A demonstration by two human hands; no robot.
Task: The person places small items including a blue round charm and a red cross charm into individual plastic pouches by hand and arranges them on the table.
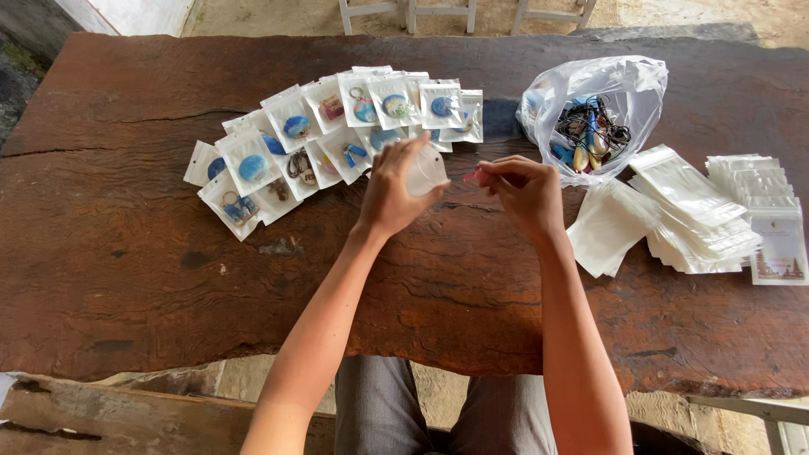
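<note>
A fan of filled small pouches [337,135], each showing a coloured pendant or keyring, is lying on the wooden counter [126,253] just beyond and to the outer side of the left hand [394,190]. That hand is being held raised over the counter, wrist bent back, fingers curled around a small clear pouch [425,171] and gripping it by its side. Judging from this, the packing of one piece is the step in hand: the pouch is being held ready while the piece is brought to it.

Just across from it, close but not touching, the right hand [524,192] is pinching a small pink-red item [472,176] between thumb and fingertips, its other fingers folded in; what the item is, I cannot tell. The next move seems to call for lining the item up with the pouch mouth, which needs the left hand keeping the opening spread.

Beyond the right hand a clear plastic bag [628,88] of loose corded trinkets is sitting open. Further out to that hand's outer side, stacks of empty white pouches [683,211] are lying, with a printed card [779,248] at the far edge.
</note>
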